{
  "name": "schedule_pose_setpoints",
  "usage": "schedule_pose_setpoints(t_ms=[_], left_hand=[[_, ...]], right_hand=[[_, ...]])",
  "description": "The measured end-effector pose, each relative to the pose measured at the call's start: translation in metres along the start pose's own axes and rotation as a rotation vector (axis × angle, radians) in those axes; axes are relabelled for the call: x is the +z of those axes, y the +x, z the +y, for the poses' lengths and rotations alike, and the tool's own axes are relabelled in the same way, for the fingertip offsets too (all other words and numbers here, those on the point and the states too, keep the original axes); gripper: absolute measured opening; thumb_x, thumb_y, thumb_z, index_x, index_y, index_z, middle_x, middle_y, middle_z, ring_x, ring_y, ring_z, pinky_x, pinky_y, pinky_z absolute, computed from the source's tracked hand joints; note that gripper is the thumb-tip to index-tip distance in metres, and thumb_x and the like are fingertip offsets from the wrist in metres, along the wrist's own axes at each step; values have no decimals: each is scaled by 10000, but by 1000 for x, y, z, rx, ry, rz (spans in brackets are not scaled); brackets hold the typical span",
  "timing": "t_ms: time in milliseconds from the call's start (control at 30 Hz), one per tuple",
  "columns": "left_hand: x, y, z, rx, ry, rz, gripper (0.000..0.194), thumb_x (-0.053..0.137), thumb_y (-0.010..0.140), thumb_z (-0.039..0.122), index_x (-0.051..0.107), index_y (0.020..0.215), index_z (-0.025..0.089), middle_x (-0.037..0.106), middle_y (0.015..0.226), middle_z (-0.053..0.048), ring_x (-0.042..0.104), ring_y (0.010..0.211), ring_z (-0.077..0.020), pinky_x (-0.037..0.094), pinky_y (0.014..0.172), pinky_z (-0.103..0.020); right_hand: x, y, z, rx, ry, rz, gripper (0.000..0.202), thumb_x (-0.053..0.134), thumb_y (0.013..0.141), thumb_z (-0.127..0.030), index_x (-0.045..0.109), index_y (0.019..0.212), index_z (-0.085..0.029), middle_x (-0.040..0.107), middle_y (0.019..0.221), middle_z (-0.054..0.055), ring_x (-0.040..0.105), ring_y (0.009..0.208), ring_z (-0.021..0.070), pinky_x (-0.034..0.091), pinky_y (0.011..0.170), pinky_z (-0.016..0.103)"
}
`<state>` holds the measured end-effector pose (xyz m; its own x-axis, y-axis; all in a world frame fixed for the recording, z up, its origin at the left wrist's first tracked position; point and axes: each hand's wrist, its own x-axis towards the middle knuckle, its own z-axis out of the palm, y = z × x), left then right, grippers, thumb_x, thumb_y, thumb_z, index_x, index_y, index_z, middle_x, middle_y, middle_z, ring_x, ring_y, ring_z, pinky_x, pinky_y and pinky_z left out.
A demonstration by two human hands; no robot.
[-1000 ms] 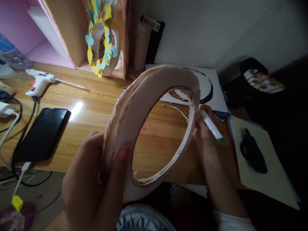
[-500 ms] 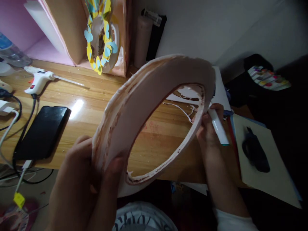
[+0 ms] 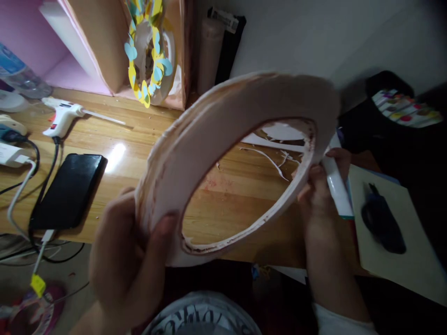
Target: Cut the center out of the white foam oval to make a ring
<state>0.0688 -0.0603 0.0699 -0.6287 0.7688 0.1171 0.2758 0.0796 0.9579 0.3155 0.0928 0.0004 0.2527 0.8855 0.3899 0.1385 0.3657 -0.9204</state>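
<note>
A large white foam ring (image 3: 209,139) with reddish-brown stained edges is held tilted above the wooden desk (image 3: 139,153). My left hand (image 3: 129,260) grips its near left rim, thumb on the front face. My right hand (image 3: 319,190) is at the ring's right side, clasping a white marker (image 3: 337,188) with a teal end that rests against the ring's outer edge. The ring hides most of the white sheet behind it.
A black phone (image 3: 68,190), a white glue gun (image 3: 64,116) and cables lie on the desk at left. A paper-petal wreath (image 3: 148,51) leans against a box at the back. At right lie a beige card with a dark object (image 3: 382,223) and a marker case (image 3: 405,109).
The ring has swung up and to the right and lies flatter toward the camera. My right hand with the marker has shifted right along with its edge.
</note>
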Motion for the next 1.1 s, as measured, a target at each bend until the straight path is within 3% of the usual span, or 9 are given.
schedule_pose_setpoints(t_ms=[67,200,333,433,567,767,1100], left_hand=[[7,8,-7,-19,2,38,80,606,829,330,585,854,257,515,736,26,439,653,-153,370,587,-285],[13,22,-42,-168,-159,-154,174,586,853,392,559,776,238,463,717,21,418,650,-138,374,574,-255],[15,32,-68,-277,-225,-202,213,607,826,406,538,743,223,468,711,26,430,659,-133,373,579,-233],[17,36,-73,-315,-210,-210,210,616,807,409,554,757,215,499,724,23,445,669,-133,372,587,-226],[19,42,-79,-318,-178,-232,227,618,798,388,524,695,209,439,664,36,386,603,-121,335,532,-222],[23,46,-89,-338,-122,-270,283,604,806,448,495,704,208,420,666,44,372,589,-116,296,499,-223],[25,48,-97,-275,-74,-264,295,582,822,472,494,718,211,429,681,42,406,631,-130,333,554,-237]], right_hand=[[0,-1,-2,14,-24,-2,331,702,614,-368,472,840,-294,401,740,-26,429,666,172,398,600,294],[3,-2,-9,95,-97,-87,281,735,608,-309,533,800,-273,489,795,-16,473,720,161,421,737,310],[5,0,-8,127,-210,-166,266,751,590,-310,563,769,-255,539,838,4,473,723,162,419,670,302],[6,1,-1,151,-201,-183,275,774,571,-329,580,750,-254,556,837,1,472,710,158,409,621,296],[6,0,10,206,-184,-237,285,806,552,-354,606,735,-265,581,844,13,509,748,180,433,652,319],[5,1,22,239,-229,-304,350,822,541,-460,603,741,-273,529,736,-15,478,618,152,373,483,269],[8,0,29,264,-210,-324,323,812,558,-399,609,763,-252,528,715,-36,456,595,123,357,487,237]])
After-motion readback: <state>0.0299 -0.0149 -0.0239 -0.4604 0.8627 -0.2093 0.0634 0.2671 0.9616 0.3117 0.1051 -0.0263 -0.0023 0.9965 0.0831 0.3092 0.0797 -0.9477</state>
